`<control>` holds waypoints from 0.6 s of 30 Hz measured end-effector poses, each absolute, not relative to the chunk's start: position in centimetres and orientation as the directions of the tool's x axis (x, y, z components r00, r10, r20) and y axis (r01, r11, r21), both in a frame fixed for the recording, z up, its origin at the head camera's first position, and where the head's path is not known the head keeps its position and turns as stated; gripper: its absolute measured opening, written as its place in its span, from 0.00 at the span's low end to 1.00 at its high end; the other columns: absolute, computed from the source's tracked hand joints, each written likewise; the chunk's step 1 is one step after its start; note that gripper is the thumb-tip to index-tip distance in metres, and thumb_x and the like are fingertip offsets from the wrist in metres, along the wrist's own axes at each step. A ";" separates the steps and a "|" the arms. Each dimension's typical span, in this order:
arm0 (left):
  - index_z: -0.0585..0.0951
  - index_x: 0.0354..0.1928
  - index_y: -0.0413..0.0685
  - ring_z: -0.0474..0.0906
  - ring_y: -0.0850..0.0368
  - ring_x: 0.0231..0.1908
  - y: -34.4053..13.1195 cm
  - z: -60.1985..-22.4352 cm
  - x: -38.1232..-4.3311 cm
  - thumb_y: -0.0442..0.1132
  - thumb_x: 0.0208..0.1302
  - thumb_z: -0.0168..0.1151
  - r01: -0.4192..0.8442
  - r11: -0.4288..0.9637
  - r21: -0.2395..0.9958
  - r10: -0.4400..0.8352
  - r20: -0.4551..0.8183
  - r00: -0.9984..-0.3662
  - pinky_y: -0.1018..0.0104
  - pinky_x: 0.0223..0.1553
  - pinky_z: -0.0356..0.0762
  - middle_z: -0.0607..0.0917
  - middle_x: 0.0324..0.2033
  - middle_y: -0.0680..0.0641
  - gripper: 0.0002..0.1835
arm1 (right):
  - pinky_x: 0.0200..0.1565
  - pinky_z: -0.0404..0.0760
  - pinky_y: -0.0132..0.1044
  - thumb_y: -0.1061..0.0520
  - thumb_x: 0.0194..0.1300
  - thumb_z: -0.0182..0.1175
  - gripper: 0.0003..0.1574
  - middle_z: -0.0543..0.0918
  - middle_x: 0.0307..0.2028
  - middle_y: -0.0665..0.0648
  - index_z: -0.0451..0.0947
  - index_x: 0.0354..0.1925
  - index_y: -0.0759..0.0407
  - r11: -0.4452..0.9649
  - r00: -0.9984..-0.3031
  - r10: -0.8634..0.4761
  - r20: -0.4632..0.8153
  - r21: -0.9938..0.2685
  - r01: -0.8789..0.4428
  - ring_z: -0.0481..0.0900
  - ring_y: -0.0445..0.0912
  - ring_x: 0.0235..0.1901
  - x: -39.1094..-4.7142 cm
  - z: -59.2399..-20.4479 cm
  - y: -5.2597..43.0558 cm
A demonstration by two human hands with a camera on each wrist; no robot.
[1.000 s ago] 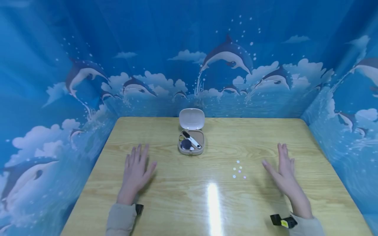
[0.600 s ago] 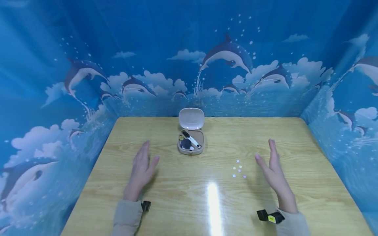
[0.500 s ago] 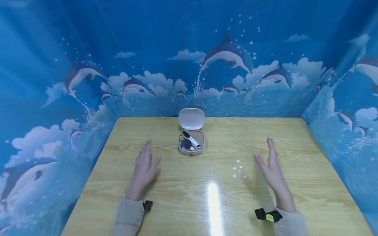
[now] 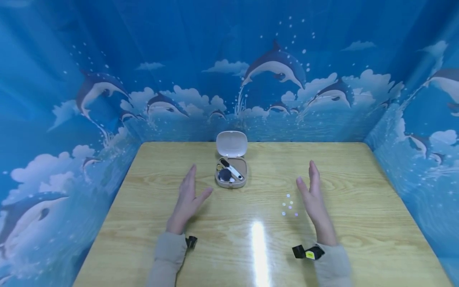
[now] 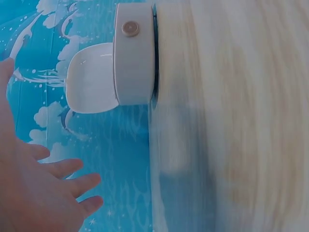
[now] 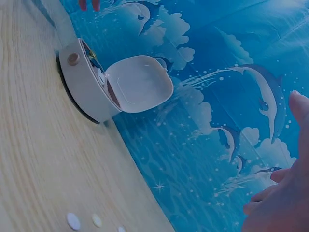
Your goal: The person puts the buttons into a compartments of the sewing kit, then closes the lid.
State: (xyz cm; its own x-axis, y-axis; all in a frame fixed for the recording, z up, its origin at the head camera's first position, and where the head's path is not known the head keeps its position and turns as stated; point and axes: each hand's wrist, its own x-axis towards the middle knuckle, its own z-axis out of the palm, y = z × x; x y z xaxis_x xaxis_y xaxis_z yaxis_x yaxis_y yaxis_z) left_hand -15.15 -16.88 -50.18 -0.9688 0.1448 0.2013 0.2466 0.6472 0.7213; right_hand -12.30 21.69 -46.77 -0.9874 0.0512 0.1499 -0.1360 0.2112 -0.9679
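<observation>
A small beige case stands near the back of the table, its white lid raised. Inside lie a black-and-white handled tool, a dark round piece and a small yellowish item. My left hand hovers to the left of the case with fingers extended and thumb spread, holding nothing. On the other side, my right hand is held edge-on with straight fingers and nothing in it. Several small pale discs lie just left of that hand. The left wrist view shows the case front with its round button.
The wood-grain table ends at a blue dolphin-print curtain, which rises behind it and along both sides. A bright light reflection crosses the front middle of the tabletop. Both wrists carry black camera mounts.
Both hands have moved inward and somewhat forward, the left rightward toward the case and the right leftward toward the discs. Both have turned more edge-on. The case and discs stay put.
</observation>
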 end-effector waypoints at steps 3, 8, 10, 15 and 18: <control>0.38 0.79 0.54 0.41 0.40 0.76 -16.2 -50.4 -15.5 0.56 0.67 0.62 0.233 0.632 0.739 0.137 0.190 -0.972 0.35 0.72 0.39 0.42 0.78 0.50 0.52 | 0.72 0.34 0.64 0.51 0.78 0.48 0.47 0.33 0.79 0.52 0.30 0.79 0.47 0.199 -0.989 0.046 0.138 -0.972 -0.126 0.30 0.52 0.76 -12.5 -47.3 21.1; 0.36 0.79 0.61 0.40 0.42 0.76 -15.1 -51.0 -16.2 0.57 0.64 0.65 0.201 0.607 0.769 0.119 0.162 -0.980 0.35 0.72 0.40 0.40 0.78 0.52 0.55 | 0.73 0.38 0.64 0.49 0.78 0.47 0.46 0.33 0.79 0.51 0.30 0.79 0.47 0.155 -0.993 0.047 0.109 -0.983 -0.101 0.32 0.52 0.77 -12.8 -48.3 19.8; 0.36 0.79 0.63 0.40 0.43 0.76 -14.7 -51.2 -16.4 0.58 0.62 0.67 0.187 0.600 0.778 0.115 0.148 -0.982 0.35 0.72 0.41 0.40 0.78 0.53 0.57 | 0.73 0.41 0.62 0.49 0.79 0.46 0.46 0.34 0.79 0.52 0.30 0.79 0.48 0.117 -0.994 0.048 0.095 -0.989 -0.089 0.33 0.52 0.77 -12.8 -48.8 18.8; 0.36 0.79 0.64 0.38 0.47 0.76 -13.8 -51.8 -17.0 0.58 0.58 0.71 0.157 0.566 0.809 0.113 0.113 -0.987 0.40 0.73 0.41 0.40 0.78 0.52 0.61 | 0.74 0.43 0.59 0.50 0.79 0.44 0.43 0.37 0.79 0.56 0.33 0.79 0.52 0.035 -0.995 0.047 0.093 -0.995 -0.092 0.36 0.52 0.77 -12.9 -50.8 16.4; 0.36 0.79 0.60 0.38 0.47 0.76 -13.2 -52.3 -17.3 0.56 0.57 0.72 0.156 0.527 0.835 0.118 0.109 -0.987 0.40 0.73 0.41 0.40 0.79 0.49 0.62 | 0.74 0.45 0.57 0.51 0.79 0.45 0.42 0.40 0.78 0.58 0.36 0.79 0.56 0.019 -0.992 0.069 0.108 -0.994 -0.107 0.39 0.54 0.77 -13.2 -51.9 15.3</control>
